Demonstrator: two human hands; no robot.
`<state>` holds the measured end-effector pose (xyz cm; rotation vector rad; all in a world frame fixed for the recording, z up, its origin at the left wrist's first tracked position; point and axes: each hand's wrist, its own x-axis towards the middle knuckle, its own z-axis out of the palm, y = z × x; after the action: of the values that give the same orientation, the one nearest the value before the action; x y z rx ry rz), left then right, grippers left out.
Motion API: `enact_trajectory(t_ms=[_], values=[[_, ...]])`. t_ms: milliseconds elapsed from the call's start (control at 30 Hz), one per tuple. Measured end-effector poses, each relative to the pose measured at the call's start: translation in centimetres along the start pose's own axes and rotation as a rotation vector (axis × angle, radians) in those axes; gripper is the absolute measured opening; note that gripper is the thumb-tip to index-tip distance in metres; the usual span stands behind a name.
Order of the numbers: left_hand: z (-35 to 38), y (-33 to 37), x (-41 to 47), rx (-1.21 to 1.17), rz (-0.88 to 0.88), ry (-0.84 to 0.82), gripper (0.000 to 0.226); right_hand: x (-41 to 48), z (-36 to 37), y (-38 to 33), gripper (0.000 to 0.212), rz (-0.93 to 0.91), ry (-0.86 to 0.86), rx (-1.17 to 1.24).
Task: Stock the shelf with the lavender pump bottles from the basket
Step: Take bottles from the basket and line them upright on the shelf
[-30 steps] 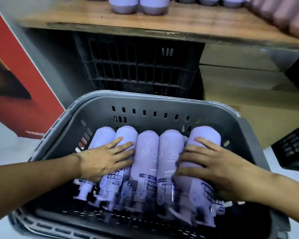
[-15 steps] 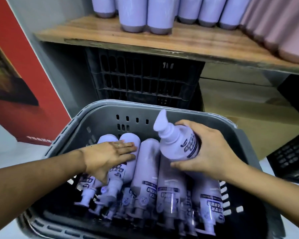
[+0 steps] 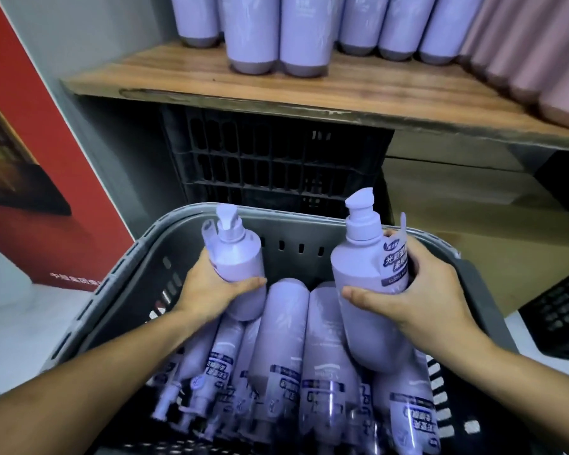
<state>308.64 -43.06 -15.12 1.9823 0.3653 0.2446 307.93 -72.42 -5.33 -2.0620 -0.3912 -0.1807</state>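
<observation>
Restocking: left hand (image 3: 207, 290) clasps one lavender plastic pump bottle (image 3: 239, 261), right hand (image 3: 424, 300) another bottle (image 3: 358, 277), over the grey slotted basket (image 3: 296, 229). Next, likely: upright onto wooden shelf (image 3: 375, 90), twelve o'clock.

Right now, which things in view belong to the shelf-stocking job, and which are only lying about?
Job: left hand gripping one lavender pump bottle; right hand gripping another lavender pump bottle; grey slotted plastic basket; wooden shelf.
Idle: black plastic crate; red poster; pink bottles.
</observation>
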Motion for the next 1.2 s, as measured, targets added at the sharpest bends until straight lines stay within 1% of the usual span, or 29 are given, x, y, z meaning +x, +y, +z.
enact_trajectory(t_ms=[167, 267, 367, 433, 567, 667, 767, 900, 967, 1033, 1133, 1200], values=[[0.3, -0.6, 0.8, 0.062, 0.024, 0.026, 0.079, -0.1, 0.0, -0.1, 0.068, 0.001, -0.021, -0.054], [0.2, -0.6, 0.8, 0.065, 0.037, 0.016, 0.069, -0.2, 0.1, -0.5, 0.072, -0.008, -0.036, -0.079], [0.0, 0.1, 0.6, 0.048, 0.046, 0.009, 0.06, 0.0, -0.1, -0.6, 0.068, -0.004, -0.023, -0.082], [-0.4, 1.6, -0.1, 0.033, 0.075, 0.027, 0.06, 0.1, -0.3, -0.9, 0.068, -0.007, -0.007, -0.075], [-1.6, 6.5, -1.7, 0.01, 0.219, 0.11, 0.062, 0.5, -0.5, -2.1, 0.069, -0.061, 0.012, -0.015], [-2.2, 11.4, -2.8, -0.109, 0.323, 0.134, 0.065, 1.3, -0.5, -4.3, 0.066, -0.116, 0.019, 0.032], [-2.4, 17.1, -3.2, -0.298, 0.406, 0.167, 0.073, 3.7, -1.1, -7.4, 0.062, -0.172, 0.151, 0.089], [-3.0, 25.1, -1.5, -0.395, 0.529, 0.246, 0.071, 9.0, -4.1, -11.6, 0.062, -0.198, 0.32, 0.192], [-2.5, 28.4, 0.2, -0.448, 0.531, 0.277, 0.075, 11.8, -6.0, -13.3, 0.067, -0.197, 0.411, 0.176], [-1.5, 31.4, 2.0, -0.456, 0.495, 0.329, 0.081, 14.4, -7.8, -14.4, 0.071, -0.185, 0.496, 0.127], [0.4, 34.9, 4.3, -0.422, 0.468, 0.386, 0.083, 17.8, -10.1, -14.8, 0.075, -0.121, 0.533, 0.172], [1.5, 36.7, 5.3, -0.384, 0.473, 0.433, 0.081, 19.2, -11.5, -14.7, 0.077, -0.088, 0.589, 0.145]])
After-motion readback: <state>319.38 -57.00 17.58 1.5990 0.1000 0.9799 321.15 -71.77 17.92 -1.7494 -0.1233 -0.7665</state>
